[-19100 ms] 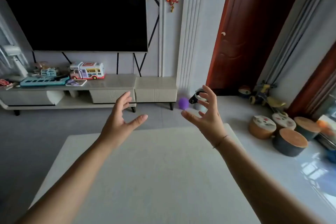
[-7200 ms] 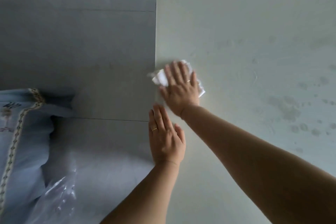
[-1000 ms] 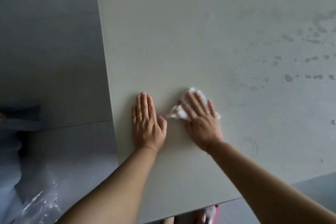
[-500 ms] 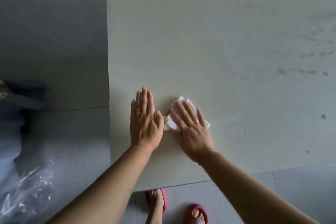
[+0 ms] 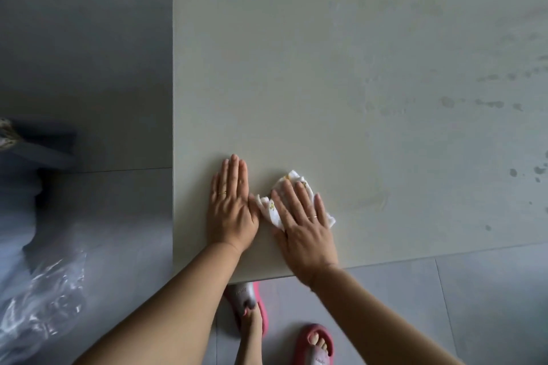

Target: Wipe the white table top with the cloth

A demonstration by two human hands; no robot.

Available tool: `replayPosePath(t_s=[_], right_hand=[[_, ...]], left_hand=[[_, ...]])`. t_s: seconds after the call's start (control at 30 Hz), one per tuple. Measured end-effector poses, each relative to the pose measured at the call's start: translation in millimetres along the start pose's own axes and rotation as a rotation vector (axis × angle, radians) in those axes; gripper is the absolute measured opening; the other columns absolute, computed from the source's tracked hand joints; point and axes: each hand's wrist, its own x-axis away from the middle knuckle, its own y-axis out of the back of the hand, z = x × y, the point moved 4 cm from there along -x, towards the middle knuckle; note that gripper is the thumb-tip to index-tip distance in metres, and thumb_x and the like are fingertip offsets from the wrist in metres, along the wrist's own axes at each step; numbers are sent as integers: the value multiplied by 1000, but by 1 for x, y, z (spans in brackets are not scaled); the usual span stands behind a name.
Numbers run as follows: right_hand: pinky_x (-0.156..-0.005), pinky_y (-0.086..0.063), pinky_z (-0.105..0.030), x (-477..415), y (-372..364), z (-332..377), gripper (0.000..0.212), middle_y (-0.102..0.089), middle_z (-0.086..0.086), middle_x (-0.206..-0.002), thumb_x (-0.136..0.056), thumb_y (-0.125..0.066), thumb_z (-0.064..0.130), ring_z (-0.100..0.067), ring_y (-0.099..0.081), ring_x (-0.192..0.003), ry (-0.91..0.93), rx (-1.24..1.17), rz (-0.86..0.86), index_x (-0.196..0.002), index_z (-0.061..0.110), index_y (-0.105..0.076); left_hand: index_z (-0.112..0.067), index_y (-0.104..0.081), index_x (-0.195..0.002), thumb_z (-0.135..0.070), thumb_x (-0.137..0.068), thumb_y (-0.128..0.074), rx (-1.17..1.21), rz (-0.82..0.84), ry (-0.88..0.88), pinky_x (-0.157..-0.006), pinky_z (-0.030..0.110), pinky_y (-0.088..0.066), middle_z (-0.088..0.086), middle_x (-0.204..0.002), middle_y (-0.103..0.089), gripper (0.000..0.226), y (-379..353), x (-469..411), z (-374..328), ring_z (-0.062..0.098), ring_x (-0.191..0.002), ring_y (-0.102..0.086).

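Your right hand (image 5: 305, 225) lies flat with the fingers spread, pressing down on the cloth (image 5: 292, 185), a small crumpled white rag with faint yellow marks. The cloth sits on the table top (image 5: 296, 68) near its front left corner, poking out past your fingertips and to either side of your palm. You are pressing it rather than gripping it; no fingers curl around it.

Your left hand (image 5: 231, 210) rests palm down on the table just beside the cloth, fingers straight and together, holding nothing. Its thumb side touches, or nearly touches, the cloth's left edge. Each hand wears a thin ring.

To the right, the table top carries dark spots and smears (image 5: 489, 104), well away from the cloth. Below the table's front edge you can see your feet in pink slippers (image 5: 315, 344) on the grey tiled floor (image 5: 89, 53). A crinkled clear plastic bag (image 5: 41, 302) lies at the lower left.
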Motion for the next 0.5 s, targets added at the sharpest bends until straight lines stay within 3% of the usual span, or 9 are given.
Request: replayPosePath(t_s=[0.07, 0.17, 0.27, 0.4, 0.5], right_hand=[[-117, -9, -45, 10, 8, -37, 60, -10, 2, -157, -92, -34, 44, -22, -5, -146, 16, 31, 9, -148, 26, -25], [-118, -2, -42, 23, 23, -82, 58, -7, 2, -158, -93, -26, 42, -17, 2, -146, -244, -17, -44, -148, 27, -21], [-117, 3, -44, 30, 11, -51, 62, -3, 1, -158, -89, -23, 43, -20, 6, -146, -450, -52, -84, -149, 27, -17], [-113, -9, -49, 54, -17, 34, 66, -18, -1, -157, -85, -46, 39, -28, -14, -144, -75, 24, 6, -147, 23, -30], [-113, -12, -47, 61, -15, 4, 69, -14, 2, -158, -87, -48, 42, -24, -10, -146, 129, 77, 42, -149, 27, -22]], left_hand=[[2, -26, -145, -24, -88, -22, -12, -5, -9, -117, 44, -15, 19, -153, -23, 63, 0, 1, 0, 32, -143, -20], [1, -27, -145, -26, -89, -22, -17, -19, 4, -117, 44, -18, 19, -153, -24, 62, 1, 2, -1, 32, -142, -22], [2, -27, -145, -26, -89, -21, -21, -11, 7, -116, 45, -17, 20, -153, -24, 63, 0, 2, -2, 33, -142, -23], [3, -28, -143, -27, -88, -20, -15, -10, 2, -115, 46, -17, 22, -151, -26, 63, 1, 0, -2, 36, -141, -25], [2, -24, -145, -32, -89, -17, -10, 5, -12, -116, 44, -13, 20, -153, -21, 66, -1, 1, -1, 33, -143, -19]])
